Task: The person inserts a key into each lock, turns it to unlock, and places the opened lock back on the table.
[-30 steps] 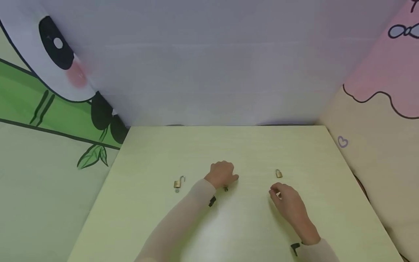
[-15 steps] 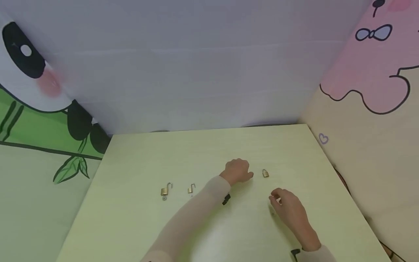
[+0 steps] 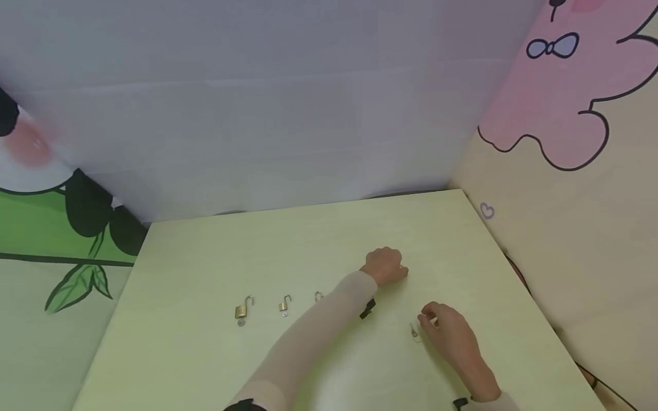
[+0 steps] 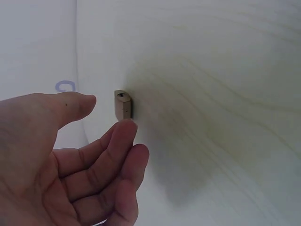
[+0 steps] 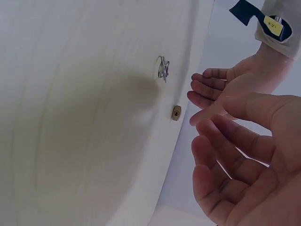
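My left hand (image 3: pixel 386 266) reaches over a small brass padlock (image 4: pixel 122 106), which it hides in the head view. In the left wrist view its thumb stands apart from the lock, and a fingertip lies right at the lock's lower end. A keyhole shows on the same padlock (image 5: pixel 176 113) in the right wrist view. My right hand (image 3: pixel 448 337) hovers nearer me with loosely bent fingers and nothing between them. Beside it on the table lie small silver keys on a ring (image 5: pixel 163 68).
Left on the pale table (image 3: pixel 216 365) lie a larger brass padlock (image 3: pixel 240 311) and a smaller one (image 3: pixel 283 306), both with raised shackles and a silver key end below. My left sleeve (image 3: pixel 313 331) partly covers a third padlock (image 3: pixel 319 295). Walls rise behind and right.
The head view has turned right. My left hand has moved right, from the third padlock to the closed one, now covered. My right hand stays nearly still; the keys beside it have come into view.
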A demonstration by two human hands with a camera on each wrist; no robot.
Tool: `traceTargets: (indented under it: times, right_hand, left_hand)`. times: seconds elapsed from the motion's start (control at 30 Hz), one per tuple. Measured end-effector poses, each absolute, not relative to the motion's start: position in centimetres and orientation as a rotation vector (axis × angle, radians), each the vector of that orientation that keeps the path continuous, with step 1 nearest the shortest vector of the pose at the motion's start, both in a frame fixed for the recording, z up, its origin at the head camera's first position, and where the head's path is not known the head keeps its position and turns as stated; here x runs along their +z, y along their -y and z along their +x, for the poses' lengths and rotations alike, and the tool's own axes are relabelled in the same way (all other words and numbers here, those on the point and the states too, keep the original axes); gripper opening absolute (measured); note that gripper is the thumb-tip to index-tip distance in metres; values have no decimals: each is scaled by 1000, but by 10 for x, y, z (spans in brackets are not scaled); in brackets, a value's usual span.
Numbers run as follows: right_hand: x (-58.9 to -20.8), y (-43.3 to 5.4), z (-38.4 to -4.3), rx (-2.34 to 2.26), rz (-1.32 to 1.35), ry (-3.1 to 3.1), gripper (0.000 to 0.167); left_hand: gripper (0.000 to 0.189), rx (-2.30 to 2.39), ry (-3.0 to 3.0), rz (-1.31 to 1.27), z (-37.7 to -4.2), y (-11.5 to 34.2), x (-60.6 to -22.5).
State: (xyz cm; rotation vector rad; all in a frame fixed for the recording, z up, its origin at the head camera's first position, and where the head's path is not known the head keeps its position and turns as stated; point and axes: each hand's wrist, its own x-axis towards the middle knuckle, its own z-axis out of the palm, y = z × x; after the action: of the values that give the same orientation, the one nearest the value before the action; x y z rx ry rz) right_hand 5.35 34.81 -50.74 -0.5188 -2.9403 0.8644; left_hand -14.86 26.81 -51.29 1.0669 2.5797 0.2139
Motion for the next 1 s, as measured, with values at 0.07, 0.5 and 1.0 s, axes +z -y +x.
traceTargets:
  times: [0.07,0.5,1.0]
  right_hand:
    - [-508,-347,55,883,-521,2940,9]
    - [-512,-356,63,902,-550,2941,9]
    - [-512,-348,57,875,-498,2987,11]
  left_hand:
    - [43,184,-2582,1044,-149,-271,-515]
    - [41,139,-2577,996,-156,-293,-530]
    - [53,117,-2629,1076,-145,-264,-484]
